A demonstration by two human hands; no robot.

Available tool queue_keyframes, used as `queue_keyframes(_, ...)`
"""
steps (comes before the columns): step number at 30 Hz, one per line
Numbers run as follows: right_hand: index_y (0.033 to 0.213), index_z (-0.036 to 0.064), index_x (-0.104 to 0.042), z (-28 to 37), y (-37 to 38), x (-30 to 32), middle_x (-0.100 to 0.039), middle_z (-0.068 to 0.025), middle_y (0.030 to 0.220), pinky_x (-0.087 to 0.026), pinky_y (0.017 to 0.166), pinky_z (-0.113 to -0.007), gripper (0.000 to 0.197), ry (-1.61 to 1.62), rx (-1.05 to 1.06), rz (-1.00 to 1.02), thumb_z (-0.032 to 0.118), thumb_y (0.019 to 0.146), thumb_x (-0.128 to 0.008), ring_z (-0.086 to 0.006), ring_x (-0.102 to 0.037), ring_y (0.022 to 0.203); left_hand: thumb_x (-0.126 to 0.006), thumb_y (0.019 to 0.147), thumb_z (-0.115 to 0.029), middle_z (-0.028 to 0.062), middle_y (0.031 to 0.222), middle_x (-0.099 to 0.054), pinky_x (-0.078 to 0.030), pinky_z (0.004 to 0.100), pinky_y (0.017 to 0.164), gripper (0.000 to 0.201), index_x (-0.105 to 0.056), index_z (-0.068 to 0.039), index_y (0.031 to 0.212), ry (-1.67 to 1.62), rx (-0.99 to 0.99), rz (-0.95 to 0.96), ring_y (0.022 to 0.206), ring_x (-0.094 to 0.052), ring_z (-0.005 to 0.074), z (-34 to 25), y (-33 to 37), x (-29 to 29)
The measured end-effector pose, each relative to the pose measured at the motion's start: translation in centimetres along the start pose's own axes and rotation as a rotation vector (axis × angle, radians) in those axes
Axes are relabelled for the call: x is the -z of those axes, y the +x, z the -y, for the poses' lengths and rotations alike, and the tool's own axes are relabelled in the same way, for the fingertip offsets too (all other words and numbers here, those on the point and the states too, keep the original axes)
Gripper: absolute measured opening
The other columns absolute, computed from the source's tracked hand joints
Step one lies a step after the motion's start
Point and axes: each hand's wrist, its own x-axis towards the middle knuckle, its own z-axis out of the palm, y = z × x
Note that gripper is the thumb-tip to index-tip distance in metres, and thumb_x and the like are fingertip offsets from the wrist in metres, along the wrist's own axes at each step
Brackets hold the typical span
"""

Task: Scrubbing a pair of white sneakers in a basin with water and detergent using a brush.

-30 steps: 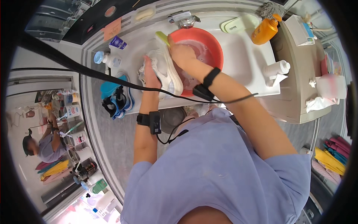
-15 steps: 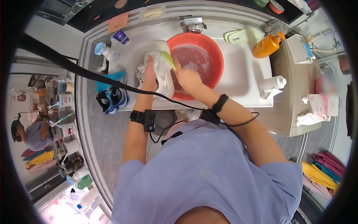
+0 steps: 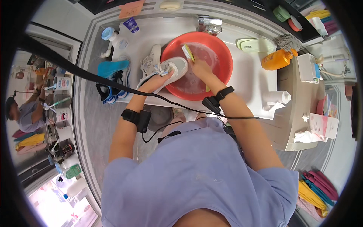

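My left hand [image 3: 158, 81] is closed around a white lace-up sneaker [image 3: 178, 70], near its laces. The shoe's toe reaches over the left rim of a red basin [image 3: 228, 64] of cloudy, sudsy water. In my right hand [image 3: 201, 69] is a yellow-green scrub brush [image 3: 188, 52], held over the basin just beyond the toe. Its white bristles face left, apart from the shoe. Another white shoe [image 3: 151, 59] rests on the white sink left of the basin, partly hidden behind the held sneaker.
Blue-and-black shoes [image 3: 112, 93] and a turquoise piece [image 3: 113, 68] lie at the left. A white pump bottle [image 3: 115, 39], purple tube [image 3: 131, 25] and chrome faucet [image 3: 210, 25] stand behind. Rightward are a pale green tray [image 3: 257, 45], orange bottle [image 3: 278, 59] and white bottle [image 3: 278, 97]. A black strap crosses the view.
The sneaker has turned, its toe now pointing right over the basin. The brush has left the shoe's side and moved up and right with my right hand. The whole view has shifted slightly.
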Motion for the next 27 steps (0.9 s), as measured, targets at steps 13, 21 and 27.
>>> queue_keyframes(13,0.115,-0.003,-0.051,-2.0,0.5,-5.3,-0.062,-0.0219,0.101,-0.047,0.081,-0.04,0.066,0.183,-0.173,0.122,0.05,0.077,-0.061,-0.0328,-0.061,0.095,-0.057,0.086,-0.025,0.02,0.117,-0.055,-0.041,0.0314,0.093,0.048,-0.048,0.01,0.117,-0.66,0.267,-0.004,0.107,-0.053,0.0229,2.9,-3.6,0.4)
queue_keyframes(21,0.117,-0.0035,-0.047,-2.6,0.8,-6.6,-0.061,-0.0211,0.106,-0.047,0.08,-0.038,0.069,0.422,-0.173,0.162,0.048,0.074,-0.064,-0.034,-0.062,0.094,-0.046,0.076,0.002,0.0196,0.114,-0.054,-0.041,0.0394,0.097,0.037,-0.046,0.008,0.113,-1.497,0.348,-0.192,0.107,-0.053,0.0308,6.0,-1.8,0.5)
queue_keyframes(27,0.118,-0.0022,-0.047,-1.9,0.3,-6.4,-0.06,-0.0228,0.109,-0.046,0.083,-0.04,0.064,0.326,-0.118,0.085,0.045,0.077,-0.061,-0.0368,-0.059,0.101,-0.05,0.08,-0.003,0.0183,0.112,-0.057,-0.041,0.0428,0.098,0.036,-0.048,0.004,0.115,-1.618,0.265,0.003,0.106,-0.054,0.0315,5.0,-2.9,0.7)
